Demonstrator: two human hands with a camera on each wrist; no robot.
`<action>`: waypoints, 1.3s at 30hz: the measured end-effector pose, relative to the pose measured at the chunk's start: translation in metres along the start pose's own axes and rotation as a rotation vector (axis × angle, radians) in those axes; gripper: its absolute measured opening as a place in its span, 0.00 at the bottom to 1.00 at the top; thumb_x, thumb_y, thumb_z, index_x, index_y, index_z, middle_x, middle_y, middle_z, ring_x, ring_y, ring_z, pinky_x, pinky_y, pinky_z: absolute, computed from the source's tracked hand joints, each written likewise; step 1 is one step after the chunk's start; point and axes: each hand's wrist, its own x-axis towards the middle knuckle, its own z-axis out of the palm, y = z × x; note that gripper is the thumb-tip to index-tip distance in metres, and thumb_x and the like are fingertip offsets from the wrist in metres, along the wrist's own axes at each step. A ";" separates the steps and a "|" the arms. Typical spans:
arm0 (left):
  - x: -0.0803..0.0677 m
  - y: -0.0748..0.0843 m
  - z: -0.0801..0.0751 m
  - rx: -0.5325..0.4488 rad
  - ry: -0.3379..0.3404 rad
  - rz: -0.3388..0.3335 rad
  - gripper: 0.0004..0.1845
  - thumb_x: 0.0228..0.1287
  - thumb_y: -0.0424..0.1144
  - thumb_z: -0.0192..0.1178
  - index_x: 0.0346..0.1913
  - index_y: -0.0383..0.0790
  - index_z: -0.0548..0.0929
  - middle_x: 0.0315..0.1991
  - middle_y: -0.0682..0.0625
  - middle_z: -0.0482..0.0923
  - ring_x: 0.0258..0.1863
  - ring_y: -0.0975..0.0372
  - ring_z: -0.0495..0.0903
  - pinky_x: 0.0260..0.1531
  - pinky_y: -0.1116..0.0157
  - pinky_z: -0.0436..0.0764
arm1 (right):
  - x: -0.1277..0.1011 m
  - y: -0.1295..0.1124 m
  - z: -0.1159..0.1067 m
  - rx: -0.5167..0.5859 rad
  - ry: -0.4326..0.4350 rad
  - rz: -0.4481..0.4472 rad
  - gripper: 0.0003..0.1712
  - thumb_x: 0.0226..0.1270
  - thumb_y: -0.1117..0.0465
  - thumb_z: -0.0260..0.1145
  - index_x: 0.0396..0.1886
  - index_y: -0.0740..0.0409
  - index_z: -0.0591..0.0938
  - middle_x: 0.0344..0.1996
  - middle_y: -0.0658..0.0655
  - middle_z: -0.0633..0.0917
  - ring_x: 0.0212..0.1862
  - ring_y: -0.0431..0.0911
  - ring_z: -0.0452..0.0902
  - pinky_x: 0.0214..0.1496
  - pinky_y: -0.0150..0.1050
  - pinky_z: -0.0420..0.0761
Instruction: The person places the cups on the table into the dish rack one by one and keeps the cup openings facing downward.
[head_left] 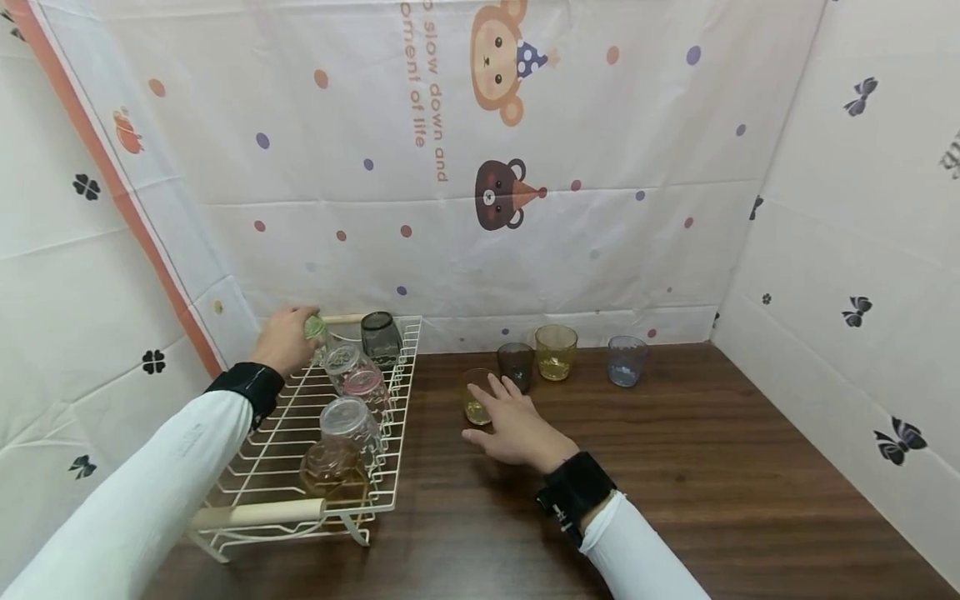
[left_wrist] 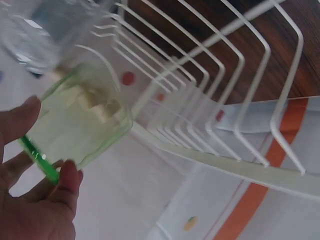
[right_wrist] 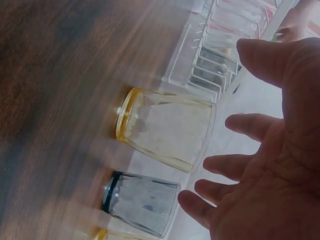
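Note:
My left hand (head_left: 285, 340) grips a green glass (head_left: 315, 327) at the far left corner of a white wire rack (head_left: 262, 467). In the left wrist view the thumb and fingers (left_wrist: 67, 180) curl round the green glass (left_wrist: 80, 120) beside the rack's wires (left_wrist: 215, 100). My right hand (head_left: 510, 425) hovers open over the table, fingers spread, just short of a small yellow glass (head_left: 476, 402). The right wrist view shows that open hand (right_wrist: 270, 165) close to the yellow glass (right_wrist: 167, 130) and a grey glass (right_wrist: 142, 202), touching neither.
The rack holds a dark grey glass (head_left: 380, 337), a pink one (head_left: 362, 377), a clear one (head_left: 348, 421) and an amber one (head_left: 333, 467). On the wooden table (head_left: 675, 483) stand a grey glass (head_left: 516, 364), a yellow glass (head_left: 556, 352) and a blue glass (head_left: 627, 360). Printed cloth walls enclose the space.

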 end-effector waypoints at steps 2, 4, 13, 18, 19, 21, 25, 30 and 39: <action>0.003 -0.007 0.007 0.014 -0.033 -0.024 0.32 0.68 0.33 0.68 0.72 0.24 0.73 0.65 0.18 0.73 0.66 0.26 0.72 0.68 0.32 0.74 | -0.001 -0.001 -0.001 0.003 -0.005 -0.003 0.44 0.79 0.41 0.65 0.87 0.46 0.61 0.88 0.65 0.53 0.89 0.66 0.42 0.82 0.76 0.54; 0.005 -0.013 0.014 0.027 -0.063 -0.051 0.33 0.68 0.32 0.68 0.73 0.25 0.72 0.65 0.18 0.73 0.66 0.27 0.73 0.67 0.32 0.75 | -0.001 -0.002 0.000 0.002 -0.016 -0.004 0.44 0.79 0.41 0.65 0.87 0.46 0.61 0.88 0.65 0.52 0.89 0.67 0.42 0.82 0.76 0.54; 0.012 -0.038 0.036 0.077 -0.104 -0.022 0.32 0.64 0.29 0.63 0.71 0.22 0.72 0.62 0.17 0.75 0.63 0.25 0.74 0.66 0.32 0.75 | -0.002 -0.003 0.002 -0.009 -0.036 0.007 0.44 0.79 0.41 0.65 0.87 0.46 0.60 0.88 0.65 0.53 0.89 0.66 0.43 0.82 0.76 0.55; 0.012 -0.042 0.041 0.092 -0.094 0.011 0.33 0.60 0.27 0.63 0.70 0.22 0.74 0.58 0.16 0.77 0.59 0.24 0.75 0.63 0.32 0.76 | -0.002 -0.006 0.002 -0.017 -0.050 -0.006 0.44 0.80 0.41 0.64 0.87 0.47 0.61 0.88 0.65 0.53 0.89 0.66 0.43 0.83 0.75 0.55; 0.013 -0.043 0.042 0.093 -0.076 0.028 0.32 0.58 0.26 0.63 0.68 0.21 0.76 0.56 0.17 0.78 0.58 0.24 0.77 0.62 0.33 0.77 | -0.002 -0.007 0.002 -0.018 -0.054 -0.008 0.43 0.80 0.41 0.64 0.87 0.47 0.61 0.88 0.65 0.53 0.89 0.66 0.43 0.83 0.75 0.55; 0.014 -0.043 0.044 0.101 -0.048 0.077 0.28 0.53 0.24 0.61 0.62 0.22 0.81 0.49 0.19 0.81 0.52 0.26 0.81 0.57 0.34 0.80 | -0.003 -0.009 0.001 -0.025 -0.057 -0.016 0.44 0.80 0.41 0.64 0.87 0.47 0.61 0.88 0.65 0.53 0.88 0.66 0.44 0.83 0.74 0.55; 0.016 -0.042 0.049 0.144 -0.046 0.123 0.25 0.49 0.23 0.59 0.55 0.22 0.81 0.46 0.21 0.81 0.47 0.28 0.82 0.53 0.36 0.81 | -0.005 -0.010 0.000 -0.035 -0.055 -0.017 0.44 0.79 0.40 0.64 0.87 0.46 0.60 0.88 0.64 0.52 0.89 0.66 0.43 0.83 0.74 0.55; 0.012 -0.042 0.050 0.146 -0.172 0.039 0.36 0.59 0.27 0.56 0.72 0.15 0.65 0.67 0.13 0.67 0.70 0.22 0.66 0.74 0.33 0.67 | -0.005 -0.012 0.000 -0.039 -0.050 -0.018 0.44 0.80 0.39 0.63 0.87 0.44 0.60 0.88 0.64 0.52 0.89 0.65 0.43 0.84 0.73 0.55; 0.007 -0.033 0.042 0.120 -0.036 0.122 0.33 0.62 0.27 0.51 0.71 0.16 0.65 0.71 0.18 0.63 0.75 0.27 0.61 0.70 0.29 0.70 | -0.005 -0.013 0.002 -0.032 -0.053 -0.018 0.42 0.81 0.41 0.62 0.87 0.47 0.61 0.88 0.65 0.52 0.89 0.65 0.41 0.84 0.73 0.55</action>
